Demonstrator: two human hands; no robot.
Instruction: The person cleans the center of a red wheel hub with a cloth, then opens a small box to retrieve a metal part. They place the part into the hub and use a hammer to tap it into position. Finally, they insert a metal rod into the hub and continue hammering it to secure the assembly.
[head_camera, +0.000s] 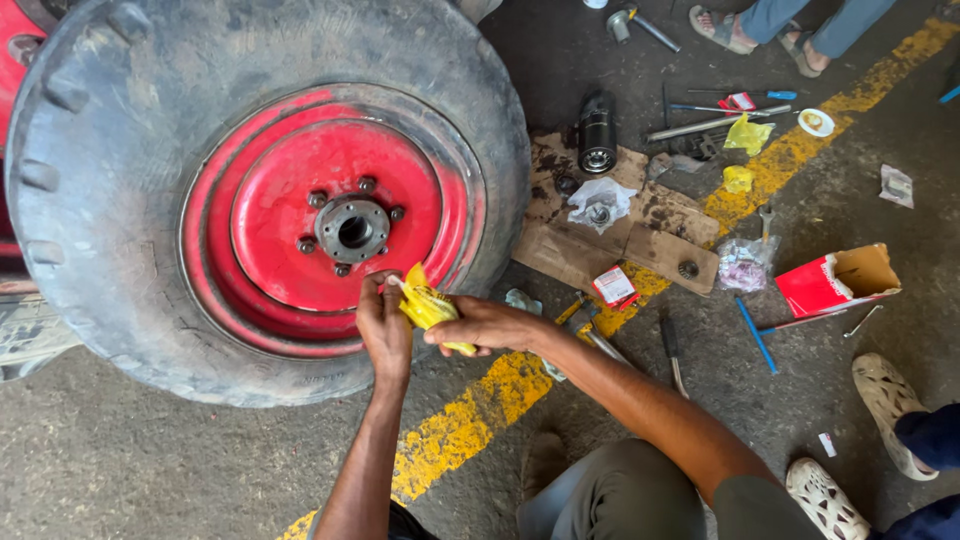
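Yellow plastic packet (428, 306) sits between both hands, in front of the lower rim of the red wheel (330, 215). Left hand (384, 325): fingers closed, pinching the packet's upper left corner. Right hand (482, 326): curled around the packet's right side, thumb on top. Wheel hub (353, 230) with its bolts lies just above the hands; worn tyre (130, 120) surrounds the rim. To the right of the hands, on the floor: torn cardboard (640, 230), a black cylindrical filter (597, 132), a small red-and-white box (614, 286), an open red carton (835, 281), scattered hand tools. Yellow painted line (480, 405) runs beneath the right forearm.
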